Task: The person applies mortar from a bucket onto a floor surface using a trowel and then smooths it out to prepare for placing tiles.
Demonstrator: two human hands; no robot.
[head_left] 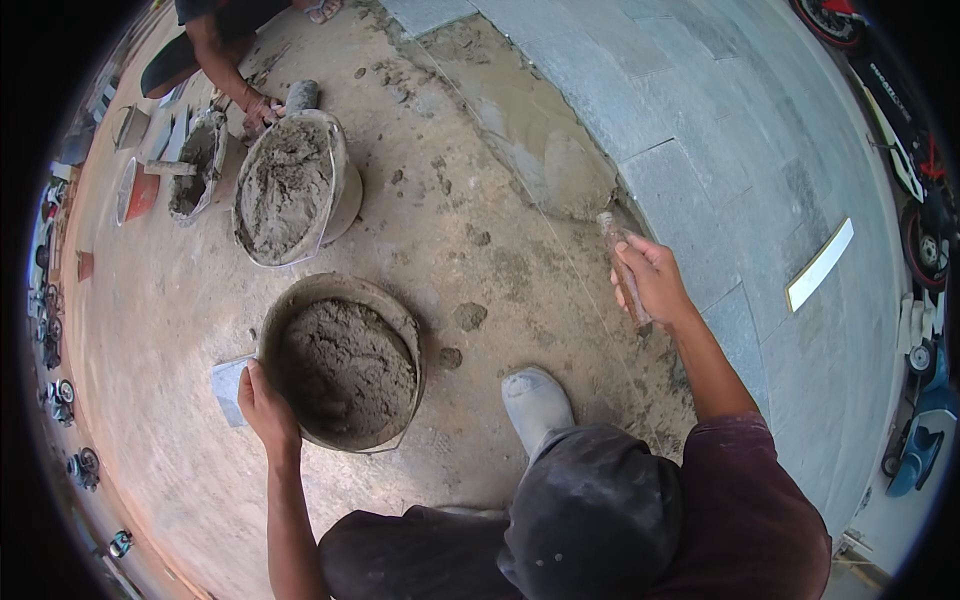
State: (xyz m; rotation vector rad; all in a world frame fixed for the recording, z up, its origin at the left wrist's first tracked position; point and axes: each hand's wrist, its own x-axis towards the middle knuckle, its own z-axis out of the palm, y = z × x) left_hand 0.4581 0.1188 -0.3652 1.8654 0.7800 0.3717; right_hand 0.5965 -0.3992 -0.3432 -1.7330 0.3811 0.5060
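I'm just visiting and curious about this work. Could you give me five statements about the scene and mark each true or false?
1. The right hand grips a tool's brown handle. True.
2. The nearer bucket is empty. False: it holds a grey, mortar-like mix.
3. The left hand is at the left side of the nearer bucket. True.
4. The white strip lies inside a bucket. False: it lies on the grey paving.
5. Another person's hand shows at the upper left. True.

Rough matt mortar [345, 365], matt stone-like tiles [690, 200]
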